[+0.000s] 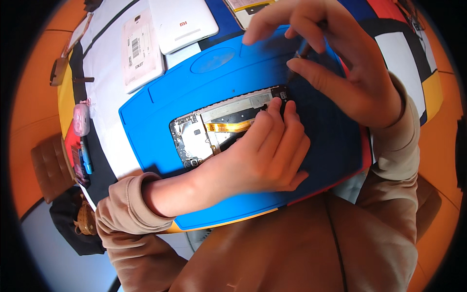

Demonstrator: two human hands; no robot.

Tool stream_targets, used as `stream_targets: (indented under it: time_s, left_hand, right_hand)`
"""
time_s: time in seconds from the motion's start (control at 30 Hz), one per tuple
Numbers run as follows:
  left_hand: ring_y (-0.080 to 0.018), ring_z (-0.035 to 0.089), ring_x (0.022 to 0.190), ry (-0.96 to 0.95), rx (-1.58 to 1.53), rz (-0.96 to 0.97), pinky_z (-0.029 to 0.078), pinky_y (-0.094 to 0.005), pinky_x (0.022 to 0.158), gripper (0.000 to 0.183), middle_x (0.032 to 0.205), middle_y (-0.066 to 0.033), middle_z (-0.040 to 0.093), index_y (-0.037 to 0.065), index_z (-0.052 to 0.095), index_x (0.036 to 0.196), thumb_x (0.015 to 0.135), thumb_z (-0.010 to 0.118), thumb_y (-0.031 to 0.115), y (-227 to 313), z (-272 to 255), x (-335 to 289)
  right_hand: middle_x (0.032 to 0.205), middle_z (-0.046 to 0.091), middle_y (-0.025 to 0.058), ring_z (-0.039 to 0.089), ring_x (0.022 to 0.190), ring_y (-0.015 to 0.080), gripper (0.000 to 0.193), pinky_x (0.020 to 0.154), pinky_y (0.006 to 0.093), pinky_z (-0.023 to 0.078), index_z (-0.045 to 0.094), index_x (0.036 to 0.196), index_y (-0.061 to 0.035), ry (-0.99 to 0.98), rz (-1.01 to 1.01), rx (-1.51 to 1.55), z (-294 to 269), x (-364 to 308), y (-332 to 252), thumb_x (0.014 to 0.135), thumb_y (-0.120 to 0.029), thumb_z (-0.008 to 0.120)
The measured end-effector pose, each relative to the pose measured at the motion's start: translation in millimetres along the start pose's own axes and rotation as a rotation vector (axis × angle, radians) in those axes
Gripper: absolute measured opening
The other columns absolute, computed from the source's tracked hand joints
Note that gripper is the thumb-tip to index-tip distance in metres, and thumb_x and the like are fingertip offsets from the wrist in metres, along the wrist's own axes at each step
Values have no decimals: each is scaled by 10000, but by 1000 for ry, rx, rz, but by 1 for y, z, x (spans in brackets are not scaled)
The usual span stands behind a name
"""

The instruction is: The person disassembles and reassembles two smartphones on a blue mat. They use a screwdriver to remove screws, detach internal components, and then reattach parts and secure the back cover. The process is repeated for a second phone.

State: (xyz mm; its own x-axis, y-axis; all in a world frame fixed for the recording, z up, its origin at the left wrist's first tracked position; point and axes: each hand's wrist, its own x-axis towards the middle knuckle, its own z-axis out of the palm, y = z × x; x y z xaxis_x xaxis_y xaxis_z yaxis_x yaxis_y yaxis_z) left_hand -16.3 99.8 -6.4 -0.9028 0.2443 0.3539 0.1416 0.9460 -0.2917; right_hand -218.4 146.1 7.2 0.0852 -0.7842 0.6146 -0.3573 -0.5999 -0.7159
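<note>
An opened smartphone point(188, 141) lies on a blue work mat point(151, 124), its circuit board, metal frame and orange ribbon cable point(228, 127) exposed. My left hand point(265, 153) reaches across it from the left, closed, with bent fingers gripping its right end and hiding part of the inside. Above and to the right, my right hand point(335, 63) pinches a slim screwdriver point(304, 49) between thumb and fingers. The tool is blurred and partly hidden; its dark tip points down near the phone's upper right corner, seemingly apart from it.
Two white phone back covers, one plain point(182, 24) and one with a label point(141, 53), lie beyond the mat. Another phone part point(248, 10) sits at the far edge. On the left are a pink case point(81, 119) and a blue pen point(86, 155). White paper point(401, 68) lies at the right.
</note>
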Motion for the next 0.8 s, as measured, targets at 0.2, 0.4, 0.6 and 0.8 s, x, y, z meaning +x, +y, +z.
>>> stream_targets:
  time_s: [0.2, 0.4, 0.6, 0.8]
  left_hand:
    - [-284, 690, 1005, -9, 65, 34, 502, -301, 788, 562, 1087, -177, 695, 33, 704, 925, 873, 528, 564, -1, 2, -6]
    - [-266, 681, 993, 7, 180, 49, 485, -289, 805, 527, 1093, -143, 685, 45, 673, 926, 915, 495, 541, 2, 7, -6]
    - [-276, 679, 972, 1, 205, 92, 477, -296, 791, 516, 1068, -148, 682, 44, 661, 920, 930, 481, 528, 0, 6, -7]
    - [-282, 677, 958, 12, 198, 87, 474, -311, 782, 501, 1051, -160, 678, 43, 658, 912, 923, 494, 517, 0, 9, -10]
  right_hand:
    - [1090, 631, 188, 623, 940, 204, 233, 810, 301, 480, 414, 932, -63, -43, -105, -379, 5, 12, -12, 847, 95, 563]
    - [1128, 647, 266, 625, 947, 210, 297, 867, 315, 465, 377, 936, -56, -141, 51, -473, -5, 13, -25, 842, 138, 581]
    - [1132, 644, 280, 625, 949, 222, 314, 883, 317, 472, 373, 933, -52, 12, -18, -687, 6, -2, -12, 838, 149, 595]
    - [1107, 650, 295, 612, 991, 240, 311, 935, 348, 434, 370, 930, -65, -56, 36, -411, 5, 7, -15, 807, 142, 567]
